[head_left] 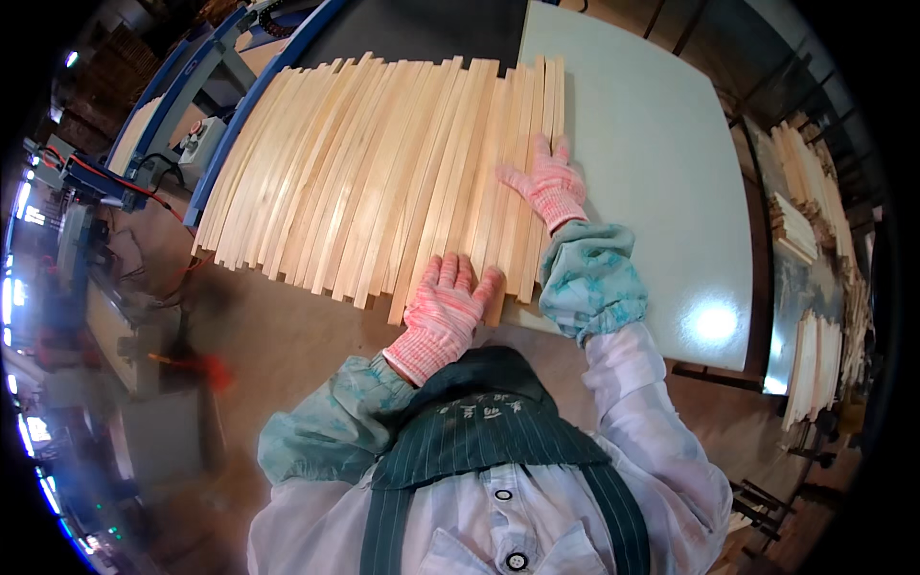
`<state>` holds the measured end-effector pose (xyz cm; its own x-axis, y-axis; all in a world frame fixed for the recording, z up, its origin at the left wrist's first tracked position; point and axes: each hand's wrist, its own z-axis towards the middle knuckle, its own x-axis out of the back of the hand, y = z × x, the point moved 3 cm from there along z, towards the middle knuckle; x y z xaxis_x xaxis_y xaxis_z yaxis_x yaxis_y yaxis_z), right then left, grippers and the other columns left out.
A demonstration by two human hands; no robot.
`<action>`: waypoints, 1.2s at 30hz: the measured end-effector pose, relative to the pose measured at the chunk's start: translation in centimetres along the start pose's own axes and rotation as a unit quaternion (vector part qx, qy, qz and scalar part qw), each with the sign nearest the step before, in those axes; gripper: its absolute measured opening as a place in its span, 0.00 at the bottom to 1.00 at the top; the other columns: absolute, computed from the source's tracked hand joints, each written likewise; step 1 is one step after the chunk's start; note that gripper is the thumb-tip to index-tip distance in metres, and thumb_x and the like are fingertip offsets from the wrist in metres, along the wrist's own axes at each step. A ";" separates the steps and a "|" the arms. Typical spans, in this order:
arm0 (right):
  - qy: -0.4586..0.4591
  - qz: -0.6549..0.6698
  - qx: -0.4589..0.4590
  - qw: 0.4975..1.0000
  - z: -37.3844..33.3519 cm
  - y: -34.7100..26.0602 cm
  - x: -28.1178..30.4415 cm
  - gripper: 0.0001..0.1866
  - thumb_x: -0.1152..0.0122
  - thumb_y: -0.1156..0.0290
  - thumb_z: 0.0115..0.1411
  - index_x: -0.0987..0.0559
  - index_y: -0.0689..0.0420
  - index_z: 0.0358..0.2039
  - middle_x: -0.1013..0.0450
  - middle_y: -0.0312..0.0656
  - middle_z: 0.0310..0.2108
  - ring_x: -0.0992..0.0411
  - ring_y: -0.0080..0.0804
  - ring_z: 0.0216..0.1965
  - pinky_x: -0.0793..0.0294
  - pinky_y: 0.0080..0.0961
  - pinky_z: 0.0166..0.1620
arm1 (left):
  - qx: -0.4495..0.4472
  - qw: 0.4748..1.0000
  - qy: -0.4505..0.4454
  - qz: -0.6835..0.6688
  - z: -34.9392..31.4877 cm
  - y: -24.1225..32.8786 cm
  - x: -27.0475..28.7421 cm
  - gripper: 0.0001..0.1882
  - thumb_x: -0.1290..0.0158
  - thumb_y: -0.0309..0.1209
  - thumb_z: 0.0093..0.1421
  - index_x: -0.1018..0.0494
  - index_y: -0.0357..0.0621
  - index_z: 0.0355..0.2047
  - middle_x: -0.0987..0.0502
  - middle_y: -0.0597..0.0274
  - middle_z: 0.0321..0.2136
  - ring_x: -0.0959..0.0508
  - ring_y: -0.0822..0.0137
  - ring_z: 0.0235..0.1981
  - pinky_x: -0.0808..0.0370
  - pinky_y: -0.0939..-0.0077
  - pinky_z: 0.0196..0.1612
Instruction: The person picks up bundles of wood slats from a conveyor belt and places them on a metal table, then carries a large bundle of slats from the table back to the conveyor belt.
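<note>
A wide layer of pale wooden strips [335,177] lies side by side before me, their ends uneven at the near and far edges. My left hand [446,311], in a pink and white knitted glove, rests on the near ends of the strips with its fingers stretched out. Farther right, my right hand [551,182] wears a matching glove and lies over the rightmost strips, thumb spread to the left and fingers pointing away from me. Neither hand grips anything. Both forearms carry green patterned sleeve covers.
The strips extend from a dark conveyor belt [422,34] with a blue frame onto a pale, glossy tabletop [661,192]. A grey control box [199,144] sits beside the frame at left. More wood pieces [815,364] are stacked on a rack at far right.
</note>
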<state>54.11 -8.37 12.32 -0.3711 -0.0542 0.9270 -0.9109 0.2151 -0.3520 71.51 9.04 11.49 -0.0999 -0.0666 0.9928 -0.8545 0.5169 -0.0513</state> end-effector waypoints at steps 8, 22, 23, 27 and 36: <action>-0.079 -0.004 -0.004 0.997 2.0 1.9 2.4 0.55 0.47 0.29 0.49 0.48 0.52 0.68 0.57 0.56 0.69 0.55 0.47 0.69 0.50 0.41 0.67 | -0.085 0.983 -0.039 -0.157 2.9 2.8 3.7 0.39 0.40 0.45 0.47 0.38 0.50 0.59 0.34 0.47 0.56 0.38 0.47 0.61 0.43 0.54 0.63; 0.093 -0.096 -0.155 0.979 -4.2 1.8 -0.1 0.50 0.37 0.37 0.46 0.42 0.48 0.64 0.52 0.52 0.67 0.47 0.55 0.64 0.40 0.45 0.61 | -0.011 0.958 0.195 -0.209 -3.5 -12.5 2.6 0.28 0.36 0.37 0.44 0.26 0.47 0.48 0.25 0.55 0.48 0.28 0.52 0.54 0.27 0.59 0.53; 0.105 -0.089 -0.156 0.978 -3.5 1.9 0.0 0.49 0.37 0.37 0.46 0.41 0.48 0.63 0.51 0.52 0.66 0.47 0.55 0.63 0.39 0.46 0.60 | -0.010 0.957 0.203 -0.205 -4.2 -13.6 2.3 0.29 0.36 0.37 0.44 0.26 0.47 0.49 0.25 0.55 0.48 0.28 0.52 0.54 0.27 0.58 0.53; 0.054 -0.041 -0.091 0.994 -2.9 2.4 1.5 0.44 0.39 0.41 0.50 0.38 0.53 0.62 0.46 0.56 0.64 0.44 0.59 0.61 0.41 0.46 0.62 | 0.023 0.955 0.245 -0.167 -5.6 -17.9 2.9 0.30 0.35 0.37 0.45 0.27 0.47 0.51 0.26 0.54 0.49 0.29 0.51 0.55 0.28 0.58 0.54; 0.102 0.126 0.054 0.985 -11.6 -3.5 -7.7 0.45 0.43 0.44 0.57 0.46 0.53 0.67 0.47 0.56 0.65 0.49 0.52 0.66 0.47 0.39 0.66 | 0.301 0.910 0.253 -0.136 -11.7 -37.8 0.9 0.30 0.39 0.43 0.51 0.29 0.50 0.54 0.28 0.54 0.53 0.34 0.53 0.59 0.35 0.57 0.59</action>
<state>62.24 2.63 7.91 -0.5542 0.1879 0.8109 -0.8123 0.0906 -0.5762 109.68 -0.54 15.63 0.2747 0.3570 0.8928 -0.9519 -0.0301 0.3049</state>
